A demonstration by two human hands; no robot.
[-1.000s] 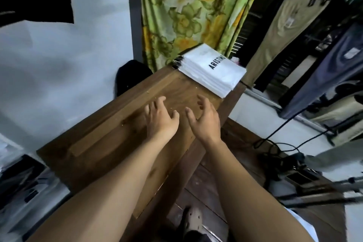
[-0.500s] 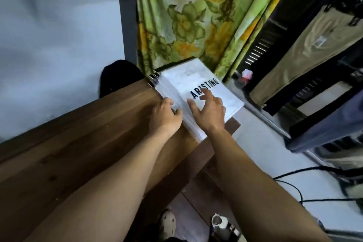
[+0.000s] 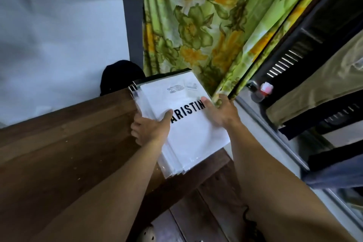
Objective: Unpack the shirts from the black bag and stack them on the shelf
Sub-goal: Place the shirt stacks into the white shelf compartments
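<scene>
A stack of white packaged shirts (image 3: 188,135), the top one printed with black letters, lies at the far right end of the wooden shelf (image 3: 68,143). My left hand (image 3: 151,127) grips the stack's left side, thumb on top and fingers under the edge. My right hand (image 3: 220,112) grips the stack's right side, thumb on the printed top. The stack's near corner juts past the shelf's edge. A black rounded shape (image 3: 119,76), perhaps the bag, sits behind the shelf by the wall.
A green floral curtain (image 3: 206,25) hangs just behind the stack. Clothes hang on a rack (image 3: 324,84) to the right. A white wall (image 3: 59,35) is on the left. Wooden floor planks (image 3: 196,212) and a shoe lie below.
My view and both hands moved toward the stack. My hands went from hovering over the bare shelf to touching the stack, and now grip it on both sides.
</scene>
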